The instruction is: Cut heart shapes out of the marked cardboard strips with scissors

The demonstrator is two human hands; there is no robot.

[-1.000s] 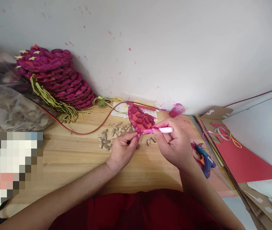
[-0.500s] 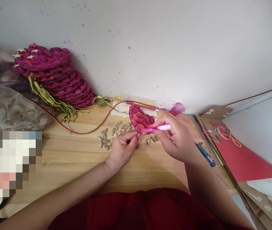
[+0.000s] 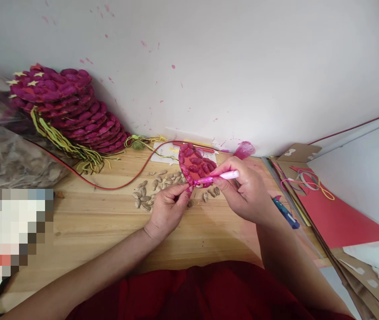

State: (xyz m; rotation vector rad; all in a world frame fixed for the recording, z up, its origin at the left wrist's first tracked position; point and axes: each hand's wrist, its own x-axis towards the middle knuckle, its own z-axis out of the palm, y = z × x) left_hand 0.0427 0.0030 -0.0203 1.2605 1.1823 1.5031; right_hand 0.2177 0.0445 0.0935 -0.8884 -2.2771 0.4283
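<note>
Right grip point(image 3: 247, 195) on brush point(image 3: 222, 176), left grip point(image 3: 167, 209) on disc point(image 3: 194, 163), bagged shells point(image 3: 9, 160)

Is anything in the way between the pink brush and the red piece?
Nothing visible does. The right hand holds the pink brush with its tip at the lower edge of the red piece, which the left hand pinches from below. Loose shells lie on the table beneath.

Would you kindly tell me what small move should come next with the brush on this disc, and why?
Probably draw the brush along the lower rim of the disc. The right hand holds its pink tip against that edge, right beside where the left hand pinches the disc, and bare red shows between the magenta seeds there.
</note>
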